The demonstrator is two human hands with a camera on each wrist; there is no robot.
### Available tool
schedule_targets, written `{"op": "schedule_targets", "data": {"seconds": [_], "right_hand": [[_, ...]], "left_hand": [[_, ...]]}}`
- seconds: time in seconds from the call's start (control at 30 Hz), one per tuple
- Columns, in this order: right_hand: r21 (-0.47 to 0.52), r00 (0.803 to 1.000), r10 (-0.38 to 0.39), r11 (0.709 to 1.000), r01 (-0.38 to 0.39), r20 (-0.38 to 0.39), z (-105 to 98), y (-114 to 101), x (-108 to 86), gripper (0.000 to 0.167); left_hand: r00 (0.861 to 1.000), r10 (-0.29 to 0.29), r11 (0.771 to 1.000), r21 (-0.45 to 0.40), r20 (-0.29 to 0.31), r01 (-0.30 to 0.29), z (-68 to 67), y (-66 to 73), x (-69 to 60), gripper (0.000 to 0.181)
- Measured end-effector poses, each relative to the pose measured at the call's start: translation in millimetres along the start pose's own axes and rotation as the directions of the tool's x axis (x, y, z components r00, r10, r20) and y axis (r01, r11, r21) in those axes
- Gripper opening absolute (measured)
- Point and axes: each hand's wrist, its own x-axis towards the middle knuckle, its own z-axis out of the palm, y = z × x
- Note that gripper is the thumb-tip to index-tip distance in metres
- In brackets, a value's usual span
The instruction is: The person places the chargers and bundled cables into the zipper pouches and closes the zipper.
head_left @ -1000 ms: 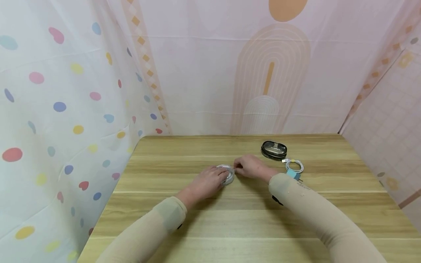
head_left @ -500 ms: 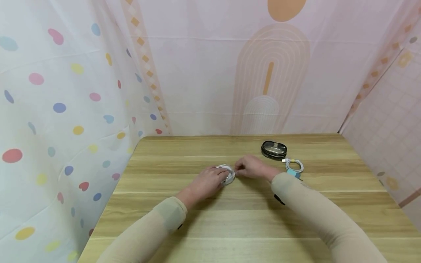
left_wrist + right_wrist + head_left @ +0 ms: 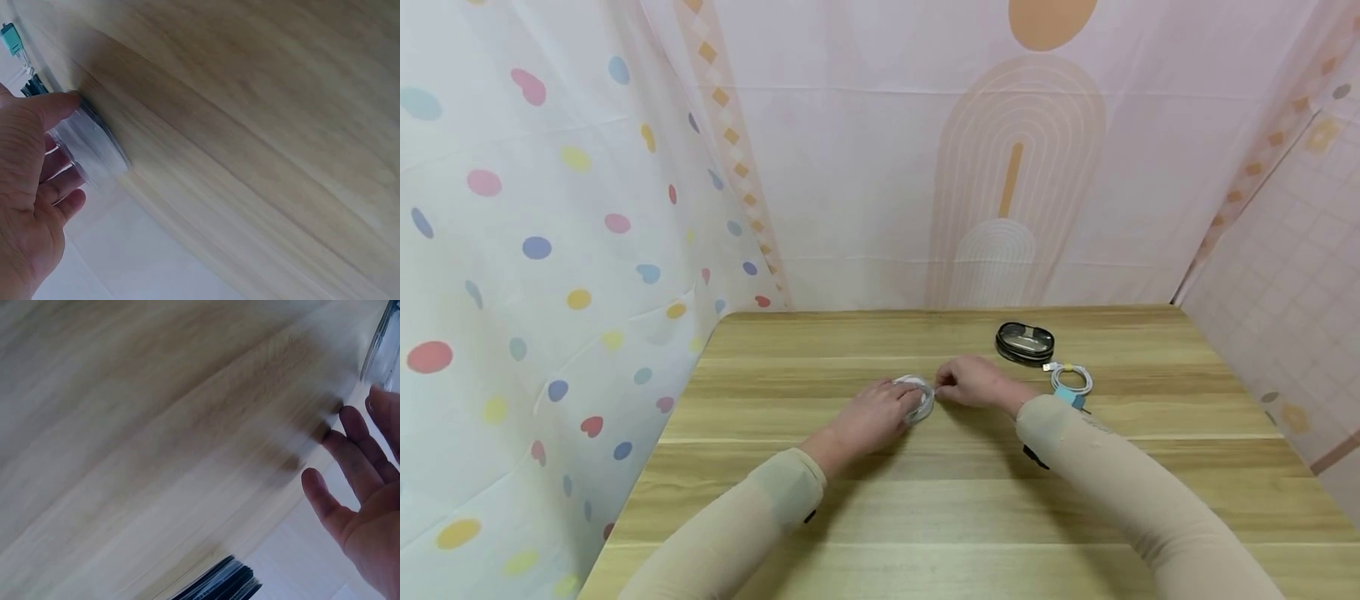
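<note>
Near the middle of the wooden table, a roll of what looks like clear tape (image 3: 926,407), whitish and see-through, stands under my hands. My left hand (image 3: 874,412) holds it from the left. In the left wrist view the thumb lies along the near rim of the roll (image 3: 94,147), with the fingers at its other side. My right hand (image 3: 973,381) has its fingertips at the right edge of the roll. From the right wrist view, the lower fingers of that hand (image 3: 369,487) are bent and spread; whether the thumb and forefinger pinch the tape is hidden.
A coiled black cable (image 3: 1010,354) lies at the back right. Beside it is a coiled white USB cable (image 3: 1086,385) with a yellow tie. A light blue piece (image 3: 1065,397) lies against the right forearm. Patterned curtains (image 3: 850,167) hang behind the table and at both sides.
The right hand shifts very slightly right at the roll's edge, then slightly back. My left hand and the roll stay nearly in place.
</note>
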Motion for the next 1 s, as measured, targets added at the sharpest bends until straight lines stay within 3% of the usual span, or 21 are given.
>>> {"op": "schedule_targets", "data": {"seconds": [0.3,0.5,0.77,1.0], "right_hand": [[-0.050,0.998,0.055,0.997,-0.057,-0.024,1.0,-4.0,5.2,0.008],[-0.019,0.999,0.024,1.000,-0.025,-0.035,3.2,-3.3,3.6,0.009],[0.007,0.999,0.002,1.000,-0.001,-0.040,1.6,-3.6,0.8,0.008],[-0.002,0.996,-0.093,0.996,0.093,0.000,-2.9,-3.7,-2.0,0.009]], "left_hand": [[0.999,0.043,0.998,0.036,0.016,-0.043,-2.3,-2.3,-3.2,0.047],[0.999,0.045,0.996,0.082,0.009,-0.046,-2.0,-0.9,-3.8,0.047],[1.000,0.022,0.997,0.069,0.016,-0.023,-2.7,-0.1,-3.1,0.047],[0.999,0.036,0.996,0.085,0.002,-0.036,-4.3,0.1,-1.5,0.045]]}}
